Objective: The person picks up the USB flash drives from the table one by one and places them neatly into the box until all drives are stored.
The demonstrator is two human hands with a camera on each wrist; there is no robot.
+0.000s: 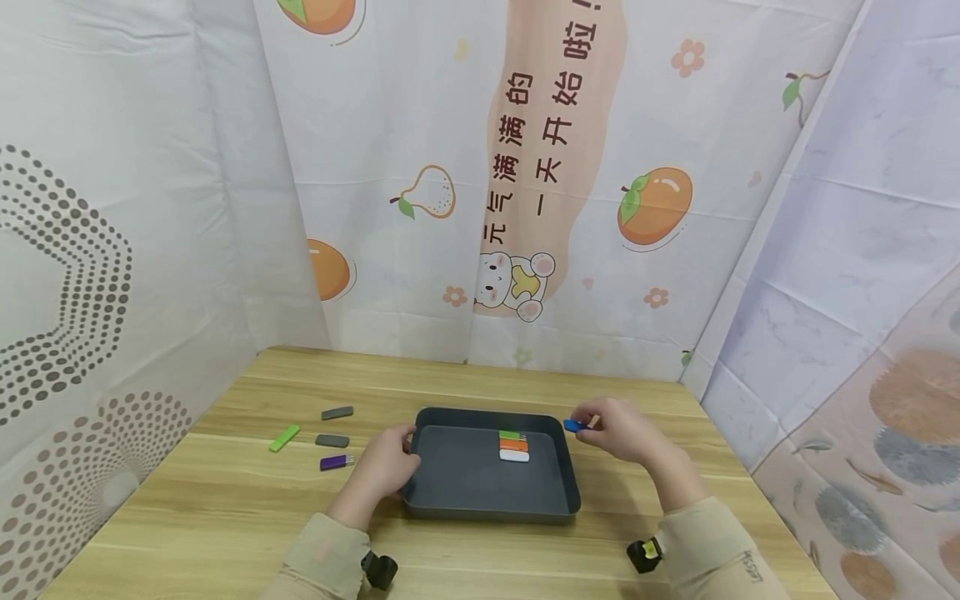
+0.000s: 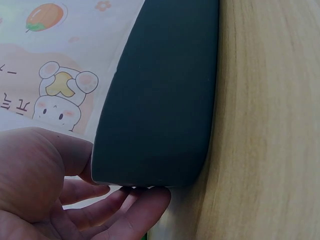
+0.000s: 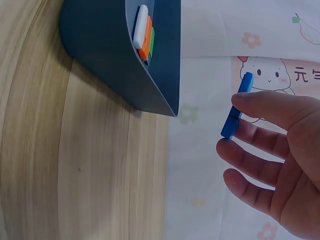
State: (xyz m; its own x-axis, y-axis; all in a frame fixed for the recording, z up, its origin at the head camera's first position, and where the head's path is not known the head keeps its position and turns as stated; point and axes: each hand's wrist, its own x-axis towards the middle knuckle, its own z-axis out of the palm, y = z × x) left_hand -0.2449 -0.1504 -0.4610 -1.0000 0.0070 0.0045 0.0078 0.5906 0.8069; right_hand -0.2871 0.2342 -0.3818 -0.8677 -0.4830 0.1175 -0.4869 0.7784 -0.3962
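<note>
A dark grey rectangular tray [image 1: 457,479] stands on the table. My left hand [image 1: 387,463] holds its left side, thumb at the rim and fingers against the outer wall [image 2: 160,110] in the left wrist view. Just off the tray's right side, my right hand [image 1: 621,429] pinches a blue USB flash drive [image 3: 245,84] between thumb and fingers, raised above the table. Toward the tray's right end lie a green flash drive [image 1: 510,435], an orange one [image 1: 513,445] and a white one [image 1: 514,456], stacked in a neat column side by side.
Left of the tray, on the wooden table [image 1: 247,517], lie a green stick [image 1: 284,438], two grey sticks, one farther back [image 1: 337,412] and one nearer [image 1: 332,441], and a purple flash drive [image 1: 335,462]. Printed curtains [image 1: 420,275] hang behind and at both sides.
</note>
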